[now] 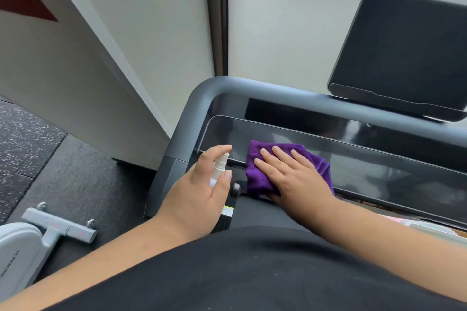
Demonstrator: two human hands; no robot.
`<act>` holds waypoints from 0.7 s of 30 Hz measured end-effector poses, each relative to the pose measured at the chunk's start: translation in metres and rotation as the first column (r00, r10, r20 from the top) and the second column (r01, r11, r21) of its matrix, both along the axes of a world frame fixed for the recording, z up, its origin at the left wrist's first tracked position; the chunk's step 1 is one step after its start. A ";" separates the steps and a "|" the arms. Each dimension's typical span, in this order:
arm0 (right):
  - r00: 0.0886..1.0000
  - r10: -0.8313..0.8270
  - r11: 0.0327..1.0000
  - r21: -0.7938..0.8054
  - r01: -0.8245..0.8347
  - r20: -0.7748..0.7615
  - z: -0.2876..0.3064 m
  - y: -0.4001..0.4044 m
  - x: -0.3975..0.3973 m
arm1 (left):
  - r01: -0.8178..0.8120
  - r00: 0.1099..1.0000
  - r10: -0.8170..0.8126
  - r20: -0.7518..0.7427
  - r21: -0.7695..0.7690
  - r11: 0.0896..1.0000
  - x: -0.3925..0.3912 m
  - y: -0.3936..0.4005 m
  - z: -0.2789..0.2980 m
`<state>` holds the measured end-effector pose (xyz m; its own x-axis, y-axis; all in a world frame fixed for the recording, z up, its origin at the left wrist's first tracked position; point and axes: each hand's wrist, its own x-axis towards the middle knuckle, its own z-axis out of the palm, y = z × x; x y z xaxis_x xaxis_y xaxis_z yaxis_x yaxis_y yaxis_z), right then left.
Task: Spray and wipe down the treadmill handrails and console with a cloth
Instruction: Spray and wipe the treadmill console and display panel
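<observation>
Right hand (pixel 290 177) flat on the purple cloth (pixel 260 177) at the console (pixel 379 159) panel's left end, left hand (pixel 199 189) gripping the spray (pixel 219 166) beside it; even, overlapping passes rightward would probably clean best.

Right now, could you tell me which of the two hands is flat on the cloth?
The right hand, fingers straight on the purple cloth; the left hand grips the spray bottle.

Purple cloth (pixel 257 179), white spray bottle (pixel 218 168), speckled floor (pixel 27 134)
</observation>
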<state>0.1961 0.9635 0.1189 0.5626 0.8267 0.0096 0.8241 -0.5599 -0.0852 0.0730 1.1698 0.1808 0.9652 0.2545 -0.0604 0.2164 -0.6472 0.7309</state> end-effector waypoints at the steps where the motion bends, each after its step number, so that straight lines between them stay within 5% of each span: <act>1: 1.000 -0.009 1.000 0.022 0.009 0.002 0.000 -0.008 0.000 | -0.017 1.000 0.017 -0.012 -0.002 1.000 0.002 0.001 0.001; 7: 0.995 -0.048 0.976 0.208 0.065 -0.086 0.025 -0.014 0.000 | -0.130 0.990 0.130 -0.053 0.005 0.992 0.028 0.008 0.014; 21: 0.983 0.105 0.962 0.267 -0.061 -0.152 0.044 -0.029 -0.022 | 0.089 0.978 -0.047 -0.203 0.203 0.975 0.091 0.004 -0.004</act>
<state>0.1744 0.9341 0.1629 0.5043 0.8514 0.1444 0.8292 -0.4307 -0.3562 0.1642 1.1738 0.1770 0.9552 0.2162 -0.2023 0.2921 -0.7996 0.5247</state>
